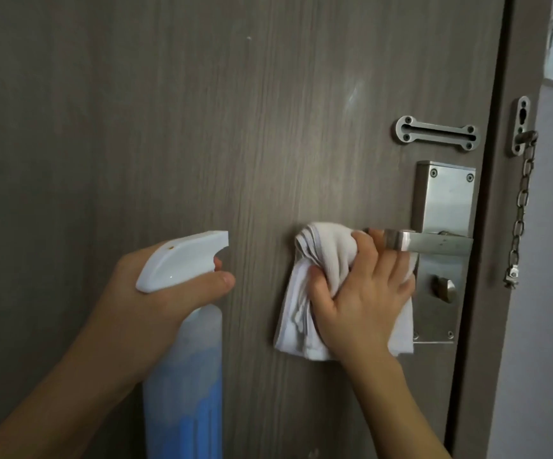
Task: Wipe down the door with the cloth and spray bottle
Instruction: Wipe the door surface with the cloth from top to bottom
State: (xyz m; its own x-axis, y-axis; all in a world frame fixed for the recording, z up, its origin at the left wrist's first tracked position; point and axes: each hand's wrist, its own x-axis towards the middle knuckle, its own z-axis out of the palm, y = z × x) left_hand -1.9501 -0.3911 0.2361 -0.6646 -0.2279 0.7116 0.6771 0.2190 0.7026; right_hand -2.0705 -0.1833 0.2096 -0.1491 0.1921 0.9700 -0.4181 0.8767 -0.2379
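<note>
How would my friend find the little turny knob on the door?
Start at the door and find the tall metal plate by its right edge. Below the handle sits the knob. It is the only small round part, with a flat tab across it.

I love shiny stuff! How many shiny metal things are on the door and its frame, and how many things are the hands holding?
Metal things: 5: slotted silver chain-guard plate, steel lock plate, steel lever handle, round thumb-turn knob, hanging silver chain.
Held things: 2: white spray bottle, white cloth.
Total: 7.
</note>
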